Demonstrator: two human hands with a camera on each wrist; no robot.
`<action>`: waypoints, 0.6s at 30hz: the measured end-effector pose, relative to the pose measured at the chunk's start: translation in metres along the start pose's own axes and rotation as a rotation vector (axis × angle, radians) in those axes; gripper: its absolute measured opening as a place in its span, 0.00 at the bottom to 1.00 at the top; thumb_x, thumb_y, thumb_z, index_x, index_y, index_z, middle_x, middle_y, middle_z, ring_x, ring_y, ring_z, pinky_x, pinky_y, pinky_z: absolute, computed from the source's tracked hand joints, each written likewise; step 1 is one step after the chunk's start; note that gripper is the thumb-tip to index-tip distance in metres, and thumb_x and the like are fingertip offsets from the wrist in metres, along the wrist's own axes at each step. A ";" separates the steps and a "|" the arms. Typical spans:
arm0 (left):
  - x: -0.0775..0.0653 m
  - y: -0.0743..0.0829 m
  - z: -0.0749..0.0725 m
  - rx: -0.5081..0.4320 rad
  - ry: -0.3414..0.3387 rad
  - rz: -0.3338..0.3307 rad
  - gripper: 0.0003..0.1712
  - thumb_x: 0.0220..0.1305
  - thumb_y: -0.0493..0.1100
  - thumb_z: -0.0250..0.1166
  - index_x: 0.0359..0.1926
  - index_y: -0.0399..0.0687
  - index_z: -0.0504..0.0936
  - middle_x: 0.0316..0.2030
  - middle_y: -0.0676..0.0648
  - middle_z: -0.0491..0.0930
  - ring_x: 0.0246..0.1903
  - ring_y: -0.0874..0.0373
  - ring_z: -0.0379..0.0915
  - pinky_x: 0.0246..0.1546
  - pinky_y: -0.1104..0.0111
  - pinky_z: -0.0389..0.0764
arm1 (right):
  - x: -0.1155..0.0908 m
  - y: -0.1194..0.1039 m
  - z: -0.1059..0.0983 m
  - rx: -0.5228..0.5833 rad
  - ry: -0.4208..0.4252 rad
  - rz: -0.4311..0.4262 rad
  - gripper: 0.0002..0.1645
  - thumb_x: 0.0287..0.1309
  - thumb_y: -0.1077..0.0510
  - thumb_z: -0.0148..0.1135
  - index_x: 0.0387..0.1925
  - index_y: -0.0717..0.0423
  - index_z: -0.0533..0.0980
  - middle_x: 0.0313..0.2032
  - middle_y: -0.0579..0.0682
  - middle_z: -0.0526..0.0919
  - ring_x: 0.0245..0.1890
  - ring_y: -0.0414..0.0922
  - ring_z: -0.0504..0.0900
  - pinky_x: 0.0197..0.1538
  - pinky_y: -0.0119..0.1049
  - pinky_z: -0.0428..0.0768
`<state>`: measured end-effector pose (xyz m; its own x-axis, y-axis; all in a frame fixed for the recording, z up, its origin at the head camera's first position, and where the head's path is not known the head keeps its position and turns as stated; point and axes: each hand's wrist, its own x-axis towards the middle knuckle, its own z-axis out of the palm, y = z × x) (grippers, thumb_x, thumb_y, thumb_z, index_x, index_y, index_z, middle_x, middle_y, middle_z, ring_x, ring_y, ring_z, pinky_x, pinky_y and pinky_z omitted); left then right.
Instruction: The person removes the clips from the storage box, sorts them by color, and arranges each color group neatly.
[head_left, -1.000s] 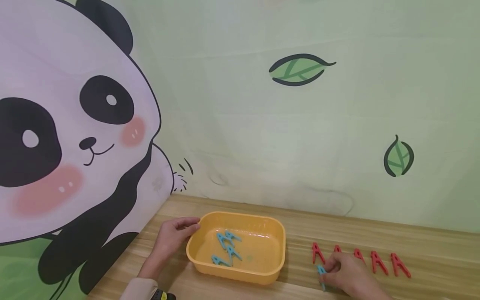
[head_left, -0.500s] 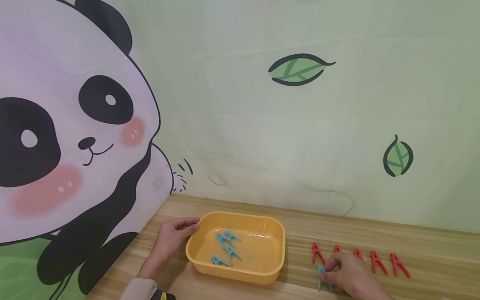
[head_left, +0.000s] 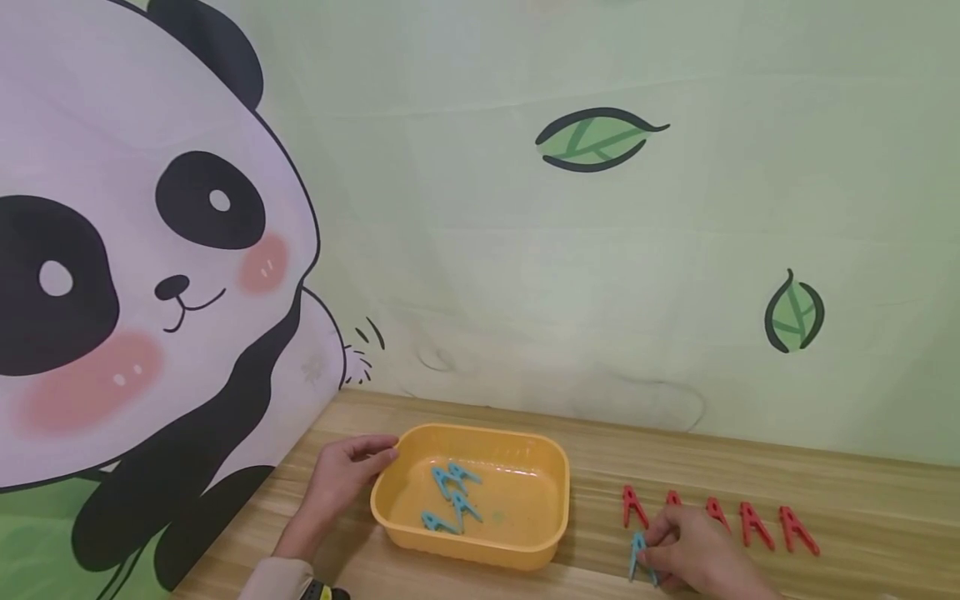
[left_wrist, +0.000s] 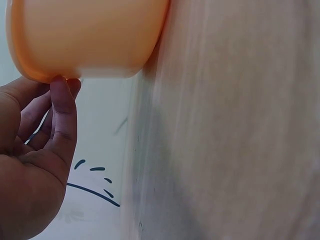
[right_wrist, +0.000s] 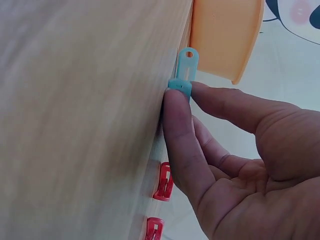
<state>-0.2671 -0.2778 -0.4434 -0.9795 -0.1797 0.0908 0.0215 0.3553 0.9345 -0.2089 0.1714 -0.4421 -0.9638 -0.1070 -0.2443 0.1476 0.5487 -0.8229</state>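
Observation:
My left hand [head_left: 347, 479] holds the left rim of a yellow plastic basin [head_left: 480, 546]; in the left wrist view its thumb and fingers pinch the basin's edge. Inside the basin several light-blue clothes pegs [head_left: 465, 505] lie on the left half of the floor. To the right of the basin, my right hand [head_left: 697, 546] pinches another blue clothes peg [right_wrist: 186, 67] between thumb and fingers, close over the tabletop. This peg is in front of the leftmost red clothes peg [head_left: 634, 507]. My hand partly hides the red pegs behind it.
Several red clothes pegs [head_left: 798, 531] form a row on the wooden table [head_left: 885, 533] at the right. Behind the table stands a pale green wall [head_left: 480, 250] with leaves and a large panda [head_left: 202, 200] printed on it. A watch [head_left: 324, 592] is on my left wrist.
The blue peg in my right hand has turned, so both its legs now show, and it has shifted slightly left. My left hand and the basin have stayed in place.

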 end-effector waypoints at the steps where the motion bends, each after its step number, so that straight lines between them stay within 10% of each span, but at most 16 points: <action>1: 0.000 0.000 0.000 0.000 0.000 -0.002 0.14 0.70 0.39 0.73 0.53 0.39 0.90 0.50 0.42 0.89 0.47 0.54 0.86 0.43 0.70 0.87 | -0.001 0.000 -0.001 0.003 -0.008 -0.006 0.08 0.61 0.70 0.72 0.34 0.63 0.78 0.30 0.54 0.80 0.26 0.47 0.84 0.34 0.42 0.88; 18: -0.002 0.002 0.000 -0.006 0.008 0.011 0.14 0.69 0.37 0.73 0.53 0.37 0.90 0.50 0.41 0.89 0.47 0.54 0.86 0.43 0.71 0.86 | -0.001 -0.005 -0.004 -0.153 0.087 -0.052 0.12 0.57 0.62 0.79 0.35 0.59 0.80 0.31 0.49 0.81 0.32 0.46 0.79 0.35 0.40 0.80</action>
<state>-0.2655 -0.2767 -0.4422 -0.9776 -0.1832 0.1035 0.0331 0.3520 0.9354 -0.2094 0.1726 -0.4359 -0.9858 -0.0698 -0.1527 0.0682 0.6648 -0.7439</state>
